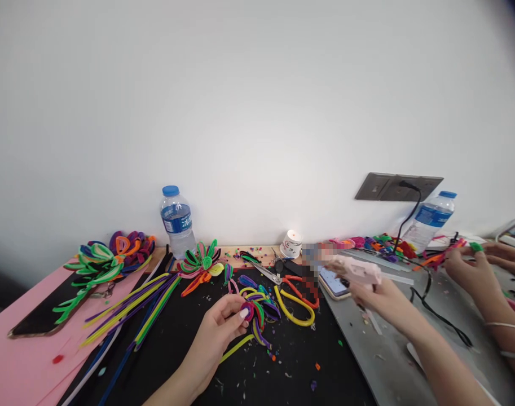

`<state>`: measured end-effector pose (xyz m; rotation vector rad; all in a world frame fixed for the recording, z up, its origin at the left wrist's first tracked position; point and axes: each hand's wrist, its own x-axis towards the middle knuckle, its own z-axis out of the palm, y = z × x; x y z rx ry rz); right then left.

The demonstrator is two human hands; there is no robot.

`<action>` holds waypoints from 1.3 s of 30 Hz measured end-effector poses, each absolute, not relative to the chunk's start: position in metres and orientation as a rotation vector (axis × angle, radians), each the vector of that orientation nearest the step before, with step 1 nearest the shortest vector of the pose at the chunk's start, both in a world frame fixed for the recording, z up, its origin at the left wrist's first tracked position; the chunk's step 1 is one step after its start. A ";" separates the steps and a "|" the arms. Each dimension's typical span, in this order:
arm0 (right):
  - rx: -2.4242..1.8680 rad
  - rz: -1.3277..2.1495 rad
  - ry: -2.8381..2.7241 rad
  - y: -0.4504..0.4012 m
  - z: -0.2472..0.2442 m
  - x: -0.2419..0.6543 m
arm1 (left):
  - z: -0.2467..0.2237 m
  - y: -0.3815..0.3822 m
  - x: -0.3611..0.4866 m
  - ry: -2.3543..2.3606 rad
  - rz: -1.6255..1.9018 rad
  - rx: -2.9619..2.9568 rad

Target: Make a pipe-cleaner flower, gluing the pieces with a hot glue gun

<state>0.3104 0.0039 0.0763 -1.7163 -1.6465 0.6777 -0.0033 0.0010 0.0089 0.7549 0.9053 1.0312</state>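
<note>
My left hand (217, 332) pinches the purple centre of a multicoloured pipe-cleaner flower (259, 309) above the black mat. A yellow-green stem sticks out below that hand. On the right, my right hand (378, 299) is wrapped round a pale pink glue gun (356, 269), over the grey board near a phone (334, 283). Scissors (297, 288) with red handles lie open behind the flower, beside a bent yellow pipe cleaner (295, 316). A finished-looking flower with a green centre (207, 263) rests farther left.
Loose pipe cleaners (130, 304), a dark phone (41, 316) and a bottle (176, 223) are left. A paper cup (291, 243) stands by the wall. At right are a second bottle (432, 220), a black cord (441, 321) and another person's hands (472, 270) holding something green.
</note>
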 end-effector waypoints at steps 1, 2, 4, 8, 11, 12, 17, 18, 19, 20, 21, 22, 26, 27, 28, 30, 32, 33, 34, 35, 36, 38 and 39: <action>-1.662 0.853 -1.648 0.006 0.073 0.296 | 0.009 0.001 -0.003 0.894 1.028 0.749; -1.566 1.024 -1.660 0.009 0.069 0.282 | 0.009 0.001 -0.003 0.883 1.027 0.741; -1.385 1.249 -1.591 0.015 0.057 0.257 | 0.009 0.001 -0.003 0.877 1.034 0.721; -1.256 1.548 -1.467 0.020 0.028 0.228 | 0.009 0.002 -0.005 0.890 1.064 0.686; -1.244 1.644 -1.388 0.019 0.008 0.221 | 0.011 0.003 -0.006 0.854 1.051 0.683; -1.248 1.662 -1.384 0.018 0.004 0.221 | 0.012 0.004 -0.007 0.843 1.044 0.684; -1.264 1.676 -1.345 0.014 -0.003 0.219 | 0.014 0.005 -0.008 0.805 1.026 0.690; -1.263 1.674 -1.338 0.014 -0.002 0.219 | 0.013 0.004 -0.008 0.799 1.026 0.691; -1.262 1.669 -1.334 0.013 -0.002 0.218 | 0.013 0.004 -0.008 0.796 1.027 0.690; -1.259 1.671 -1.338 0.013 -0.001 0.218 | 0.013 0.004 -0.008 0.793 1.026 0.691; -1.255 1.676 -1.344 0.013 -0.001 0.218 | 0.012 0.004 -0.008 0.790 1.023 0.693; -1.252 1.680 -1.349 0.013 -0.001 0.218 | 0.012 0.004 -0.008 0.786 1.018 0.695; -1.240 1.675 -1.351 0.012 0.000 0.218 | 0.013 0.003 -0.008 0.781 1.011 0.703; -1.241 1.669 -1.355 0.012 0.000 0.218 | 0.013 0.003 -0.008 0.785 1.014 0.703; -1.243 1.668 -1.365 0.012 0.000 0.218 | 0.013 0.003 -0.007 0.790 1.016 0.703; -1.247 1.666 -1.380 0.012 0.000 0.218 | 0.012 0.003 -0.007 0.798 1.014 0.706; -1.250 1.670 -1.387 0.012 0.000 0.219 | 0.010 0.004 -0.007 0.800 1.011 0.708; -1.250 1.675 -1.389 0.013 -0.001 0.219 | 0.010 0.004 -0.007 0.797 1.010 0.710; -1.248 1.682 -1.390 0.013 -0.001 0.219 | 0.009 0.004 -0.007 0.793 1.016 0.710; -1.248 1.690 -1.390 0.014 -0.001 0.219 | 0.009 0.004 -0.007 0.791 1.023 0.711; -1.247 1.696 -1.389 0.014 -0.002 0.219 | 0.009 0.003 -0.007 0.791 1.027 0.712; -1.241 1.702 -1.389 0.014 -0.002 0.219 | 0.009 0.003 -0.007 0.794 1.023 0.714; -1.230 1.704 -1.393 0.015 -0.002 0.219 | 0.010 0.003 -0.007 0.794 1.015 0.713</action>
